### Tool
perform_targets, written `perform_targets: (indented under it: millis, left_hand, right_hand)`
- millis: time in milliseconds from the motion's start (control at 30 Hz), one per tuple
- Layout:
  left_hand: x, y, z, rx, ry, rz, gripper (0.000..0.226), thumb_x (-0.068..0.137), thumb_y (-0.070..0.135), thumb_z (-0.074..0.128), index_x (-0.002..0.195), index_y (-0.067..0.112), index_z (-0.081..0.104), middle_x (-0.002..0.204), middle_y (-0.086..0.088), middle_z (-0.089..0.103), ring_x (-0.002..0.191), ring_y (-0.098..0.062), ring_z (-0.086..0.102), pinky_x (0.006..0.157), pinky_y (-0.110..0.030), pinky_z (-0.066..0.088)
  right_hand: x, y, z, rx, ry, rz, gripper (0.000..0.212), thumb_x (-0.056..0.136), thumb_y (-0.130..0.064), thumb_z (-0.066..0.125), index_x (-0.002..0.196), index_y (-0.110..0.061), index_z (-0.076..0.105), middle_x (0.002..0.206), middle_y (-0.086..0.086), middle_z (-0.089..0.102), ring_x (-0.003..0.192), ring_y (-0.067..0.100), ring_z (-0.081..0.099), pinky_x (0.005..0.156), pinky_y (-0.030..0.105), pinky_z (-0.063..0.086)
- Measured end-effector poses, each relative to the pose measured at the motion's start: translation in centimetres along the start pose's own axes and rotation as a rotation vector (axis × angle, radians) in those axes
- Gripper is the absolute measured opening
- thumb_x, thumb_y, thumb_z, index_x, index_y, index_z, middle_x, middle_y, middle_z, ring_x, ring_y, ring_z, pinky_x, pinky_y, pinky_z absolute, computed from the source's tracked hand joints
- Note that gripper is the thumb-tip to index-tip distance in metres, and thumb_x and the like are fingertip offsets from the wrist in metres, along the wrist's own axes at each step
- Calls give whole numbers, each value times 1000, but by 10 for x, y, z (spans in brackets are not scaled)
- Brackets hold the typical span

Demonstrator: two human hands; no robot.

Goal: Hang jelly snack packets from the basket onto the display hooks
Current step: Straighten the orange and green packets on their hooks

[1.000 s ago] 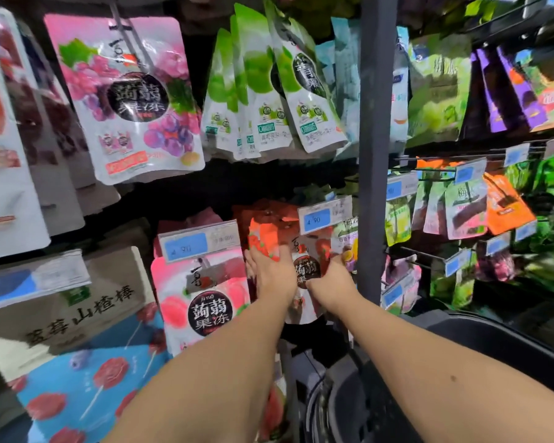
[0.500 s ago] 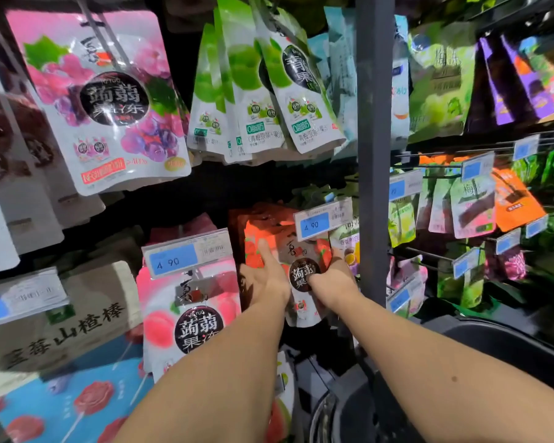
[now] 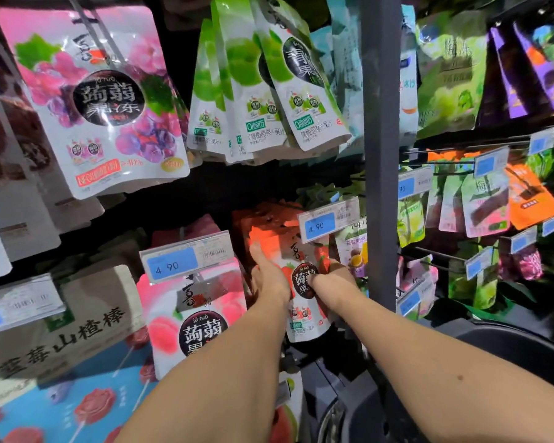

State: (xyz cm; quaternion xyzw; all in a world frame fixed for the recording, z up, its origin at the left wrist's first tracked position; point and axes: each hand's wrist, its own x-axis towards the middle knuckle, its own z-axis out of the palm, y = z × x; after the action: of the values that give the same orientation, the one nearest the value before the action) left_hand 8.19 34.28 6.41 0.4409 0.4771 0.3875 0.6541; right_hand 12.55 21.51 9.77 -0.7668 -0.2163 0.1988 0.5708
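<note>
The place is a shop display rack (image 3: 224,187) with a dark back wall, and packets hang on it in rows. A grey upright post (image 3: 381,139) divides it into two bays.

Low at the left stands a brown pack (image 3: 61,330) with the writing "山楂棒". Under it there is a blue pack (image 3: 61,410) printed with red flower lollipops. Above them hangs a pink grape packet (image 3: 93,100); its black circle reads "jǔ ruò" and "蒟蒻果冻". A price tag (image 3: 186,262) reading "4 90" sits over a peach packet (image 3: 192,321) with the same circle. Higher up, the green packets (image 3: 269,84) carry "0脂肪".

The left hand (image 3: 269,276) lies with straight, stretched fingers on the left edge of the strawberry jelly packet (image 3: 304,282). This packet is upright in the lower row, in front of a bunch of red packets (image 3: 263,225), just below a second price tag (image 3: 328,223) reading "4. 90". The right hand (image 3: 333,276) grips its right edge, with the thumb on the black circle.

Right of the post, green, orange and purple packets (image 3: 480,203) hang on wire hooks (image 3: 445,162) with small blue tags; their writing is too blurred to read. Near, at the low right, the dark rim of the basket (image 3: 509,353) shows.
</note>
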Motion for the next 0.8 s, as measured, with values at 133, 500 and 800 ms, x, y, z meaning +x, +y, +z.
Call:
perform_targets:
  millis: [133,500,800]
  left_hand:
    - [-44,28,-7,16,5,21,136,47,109,5,138,21,57,131,-10,65,119,-35,60,108,-53,43]
    - [-83,52,-16,-97,13,100,87,74,90,38,118,18,63,112,-6,67,103,-31,63,95,-43,46]
    - [-81,40,-10,-84,67,172,75,81,84,33,108,20,62,112,-3,63,101,-29,58,93,-42,42]
  right_hand:
    - [2,-2,0,8,43,-27,26,87,-13,64,108,-26,58,86,-6,64,79,15,62,65,26,45]
    - [15,-12,18,474,247,147,14,91,-4,67,98,-16,64,105,15,73,93,31,67,88,40,58]
    - [6,-3,21,498,339,40,24,86,6,54,92,-17,61,94,15,71,89,34,68,84,43,59]
